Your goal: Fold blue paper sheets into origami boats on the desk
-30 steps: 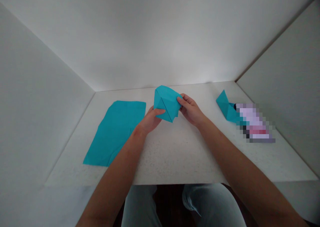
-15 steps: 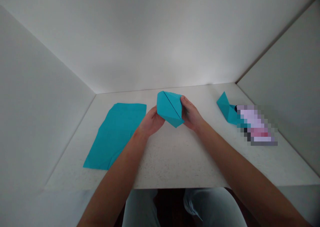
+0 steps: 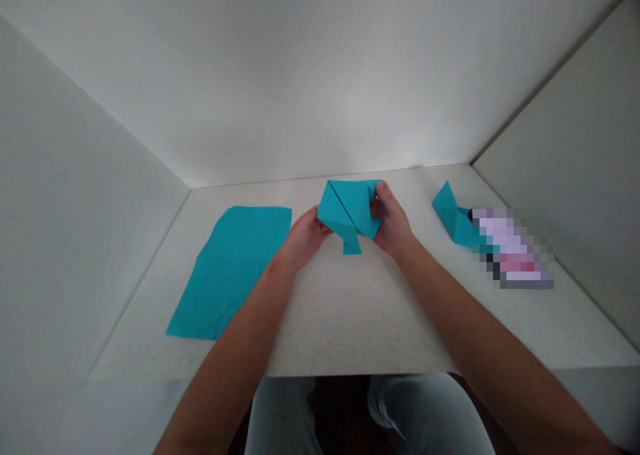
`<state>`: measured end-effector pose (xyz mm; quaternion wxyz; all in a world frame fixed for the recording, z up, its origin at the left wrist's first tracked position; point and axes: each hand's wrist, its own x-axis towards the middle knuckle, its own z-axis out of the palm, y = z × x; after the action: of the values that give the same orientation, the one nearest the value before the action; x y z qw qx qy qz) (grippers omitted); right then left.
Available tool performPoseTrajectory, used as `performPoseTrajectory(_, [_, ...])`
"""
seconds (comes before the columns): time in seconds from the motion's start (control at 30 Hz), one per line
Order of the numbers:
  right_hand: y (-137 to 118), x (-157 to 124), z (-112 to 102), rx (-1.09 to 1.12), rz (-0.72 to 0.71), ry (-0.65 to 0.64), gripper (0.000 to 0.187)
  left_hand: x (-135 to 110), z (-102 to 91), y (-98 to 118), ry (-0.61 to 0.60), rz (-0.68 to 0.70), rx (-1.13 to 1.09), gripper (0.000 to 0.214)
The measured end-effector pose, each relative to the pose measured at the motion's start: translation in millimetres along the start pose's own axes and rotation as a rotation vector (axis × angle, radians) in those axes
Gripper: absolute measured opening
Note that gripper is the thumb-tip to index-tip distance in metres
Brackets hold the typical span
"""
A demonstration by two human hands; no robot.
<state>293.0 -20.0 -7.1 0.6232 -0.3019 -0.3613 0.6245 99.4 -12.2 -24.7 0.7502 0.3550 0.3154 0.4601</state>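
A folded teal paper piece [image 3: 353,205] is held up above the middle of the table, with a dark diagonal slit across its top face and a small flap hanging from its lower edge. My left hand [image 3: 306,237] grips its left side, fingers tucked partly underneath. On the other side, my right hand [image 3: 393,221] pinches the right edge, its thumb near the upper right corner. Some fingertips of both hands are hidden behind the paper.
A flat teal sheet [image 3: 233,261] with creases lies on the white table [image 3: 340,321] at the left, partly behind my left forearm. At the right sits another folded teal paper [image 3: 453,218], beside a pixelated pinkish item [image 3: 513,248]. White walls enclose the back and sides.
The folded paper has tilted and opened out to the right, and a flap now hangs below it. My right hand has shifted slightly right along with its edge.
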Motion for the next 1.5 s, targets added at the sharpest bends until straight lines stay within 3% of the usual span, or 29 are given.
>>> performPoseTrajectory(0.23, [-7.8,-2.0,-0.2,-0.074,-0.054,-0.075,0.038,-9.6,2.5,5.1,-0.093,-0.125,-0.003,0.023])
performPoseTrajectory(0.37, [-12.9,-1.1,-7.1,-0.075,-0.104,-0.048,0.037,-7.7,7.3,2.6,-0.075,-0.067,0.001,0.025])
performPoseTrajectory(0.47, [-13.0,2.4,-11.2,-0.064,-0.149,0.012,0.035,-0.5,6.3,-0.5,0.065,0.039,0.011,0.027])
performPoseTrajectory(0.6, [-6.1,12.0,-16.9,-0.115,-0.242,0.113,0.035,8.2,-5.6,-2.9,0.421,0.237,0.134,0.031])
performPoseTrajectory(0.7, [-1.2,15.0,-19.2,-0.291,-0.324,0.213,0.039,8.2,-14.6,0.1,0.626,0.358,0.347,0.033])
performPoseTrajectory(0.8, [-1.7,8.0,-16.4,-0.544,-0.415,0.239,0.037,3.3,-17.6,6.8,0.721,0.506,0.582,0.027])
performPoseTrajectory(0.93, [-4.2,-7.2,-8.9,-0.792,-0.495,0.055,0.035,-3.7,-14.0,13.6,0.698,0.634,0.745,0.025])
performPoseTrajectory(1.13, [1.2,-15.6,1.1,-0.913,-0.484,-0.254,0.027,-11.6,1.4,8.3,0.458,0.645,0.791,0.025])
performPoseTrajectory(1.27, [-3.0,-16.7,6.4,-0.905,-0.494,-0.409,0.054,-11.9,9.1,3.8,0.39,0.544,0.584,0.026])
performPoseTrajectory(1.4, [-10.6,-21.3,7.9,-0.859,-0.422,-0.502,0.075,-4.3,3.1,5.2,0.459,0.445,0.328,0.035])
performPoseTrajectory(1.5, [-9.0,-23.6,7.5,-0.816,-0.378,-0.442,0.087,1.5,-9.7,8.3,0.58,0.465,0.204,0.042])
